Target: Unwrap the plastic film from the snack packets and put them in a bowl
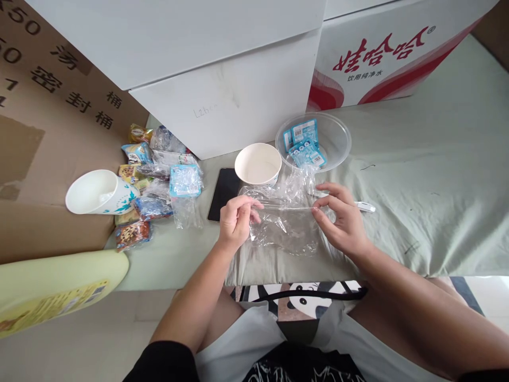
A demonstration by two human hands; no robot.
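A clear plastic bag [284, 236] lies crinkled on the green cloth in front of me. My left hand [235, 220] pinches one end of a taut clear edge between thumb and fingers. At the other end of this edge, the thumb and index finger of my right hand [342, 220] are pinched together, the other fingers spread. The stretched edge looks like part of the bag, though where it joins is hard to see. Just behind the bag stands a white paper bowl [258, 164]. A slim white tool [365, 206] lies partly hidden behind my right hand.
Blue packets [305, 148] sit inside a clear plastic bowl [338, 151] at the back. A dark phone [222, 193] lies left of the bag. Farther left are several wrapped snacks [153, 178] and a tipped paper cup [93, 193]. White cartons [238, 90] border the back.
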